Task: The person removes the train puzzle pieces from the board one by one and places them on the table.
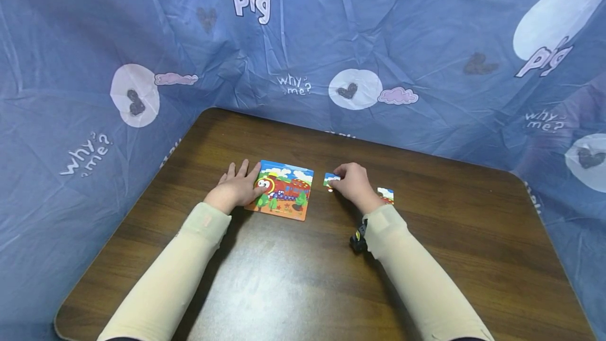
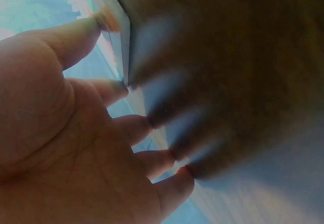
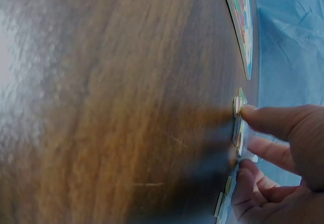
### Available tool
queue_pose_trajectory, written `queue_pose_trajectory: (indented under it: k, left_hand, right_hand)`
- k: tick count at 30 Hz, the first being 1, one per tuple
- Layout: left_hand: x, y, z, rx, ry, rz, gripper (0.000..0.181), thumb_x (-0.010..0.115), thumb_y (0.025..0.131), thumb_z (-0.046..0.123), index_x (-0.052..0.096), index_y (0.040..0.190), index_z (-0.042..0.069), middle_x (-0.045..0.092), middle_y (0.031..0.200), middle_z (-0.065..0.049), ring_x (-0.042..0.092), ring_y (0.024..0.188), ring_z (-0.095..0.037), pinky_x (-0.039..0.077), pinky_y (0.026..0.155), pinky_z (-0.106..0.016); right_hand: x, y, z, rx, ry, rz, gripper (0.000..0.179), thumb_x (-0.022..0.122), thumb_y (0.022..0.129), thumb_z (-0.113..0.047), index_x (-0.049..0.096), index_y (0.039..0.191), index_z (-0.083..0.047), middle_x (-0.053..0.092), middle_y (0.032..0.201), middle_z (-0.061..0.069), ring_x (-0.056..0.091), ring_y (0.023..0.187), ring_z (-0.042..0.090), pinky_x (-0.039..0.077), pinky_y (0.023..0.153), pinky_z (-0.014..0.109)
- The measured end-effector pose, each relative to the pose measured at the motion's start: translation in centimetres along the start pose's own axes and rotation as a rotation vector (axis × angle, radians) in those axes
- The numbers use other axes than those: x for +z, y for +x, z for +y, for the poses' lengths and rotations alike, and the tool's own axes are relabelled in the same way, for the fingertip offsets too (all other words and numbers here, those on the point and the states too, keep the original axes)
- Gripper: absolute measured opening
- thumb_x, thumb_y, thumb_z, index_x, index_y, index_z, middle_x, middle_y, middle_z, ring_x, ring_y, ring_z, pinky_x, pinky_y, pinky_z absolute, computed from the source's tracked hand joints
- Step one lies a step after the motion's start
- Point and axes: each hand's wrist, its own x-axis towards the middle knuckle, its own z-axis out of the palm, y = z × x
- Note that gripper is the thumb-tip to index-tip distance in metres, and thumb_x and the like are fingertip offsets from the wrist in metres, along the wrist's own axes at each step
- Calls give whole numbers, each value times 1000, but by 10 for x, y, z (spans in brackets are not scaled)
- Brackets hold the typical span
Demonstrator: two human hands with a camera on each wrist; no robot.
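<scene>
A square jigsaw puzzle [image 1: 284, 191] with a red cartoon train lies flat on the table. At its left side is my left hand [image 1: 235, 189], fingers spread; the thumb lies over the picture, and in the left wrist view the thumb and index fingertip meet the puzzle's edge [image 2: 126, 52]. To the right of the puzzle, my right hand [image 1: 354, 183] pinches a small puzzle piece [image 1: 330, 179] with blue sky and green on it. In the right wrist view the thumb [image 3: 273, 120] presses that piece [image 3: 237, 128] low at the tabletop, and the fingers partly hide it.
Another loose puzzle piece [image 1: 386, 194] lies right of my right hand, near the sleeve cuff. A small black device [image 1: 359, 241] hangs at the right wrist. The brown wooden table [image 1: 265, 278] ends against a blue printed cloth [image 1: 303, 46] behind and at the sides.
</scene>
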Motion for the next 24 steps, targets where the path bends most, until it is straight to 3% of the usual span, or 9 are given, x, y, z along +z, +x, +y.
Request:
queue_pose_trajectory:
  k: [9, 24]
  left_hand:
    - [10, 16, -10, -10, 15, 3, 80, 36, 106, 59, 1, 165, 18, -8, 167, -22, -11, 147, -51, 3, 116, -64]
    - [2, 3, 0, -24, 6, -17, 78, 39, 107, 54, 3, 165, 16, -6, 167, -22, -10, 148, -51, 2, 117, -62]
  right_hand:
    - [-2, -1, 0, -9, -17, -29, 30, 81, 90, -17, 75, 113, 1, 71, 107, 14, 64, 102, 28, 51, 90, 44]
    - [-4, -3, -1, -19, 4, 1, 29, 79, 91, -19, 74, 111, 1, 70, 104, 13, 64, 98, 27, 51, 88, 44]
